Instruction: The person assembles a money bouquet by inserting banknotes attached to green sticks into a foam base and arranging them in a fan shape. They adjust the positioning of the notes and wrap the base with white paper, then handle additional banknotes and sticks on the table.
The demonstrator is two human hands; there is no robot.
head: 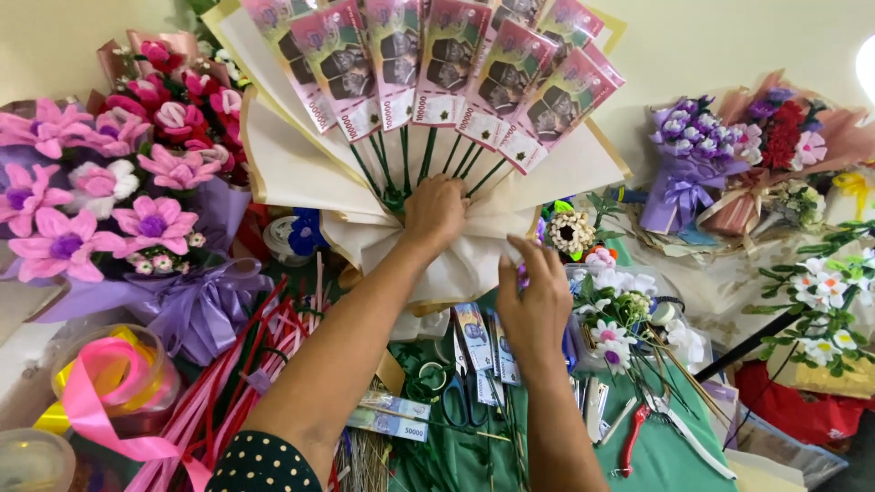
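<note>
Left hand [434, 211] clenched around gathered green stems [428, 155] of banknote fan [437, 68], right hand [533, 293] pinching cream wrapping paper [292, 169]; best kept snug, folds even, near table's far edge.

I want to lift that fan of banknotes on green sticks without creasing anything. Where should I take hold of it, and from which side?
Probably grip the money bouquet at its gathered neck, where the green sticks converge into the cream wrapping paper, the spot the left hand clasps. Come from below, the near side: the notes fan out above and tear easily, while the bunched stems look firm. The right hand pinches the wrap's lower edge.
</note>
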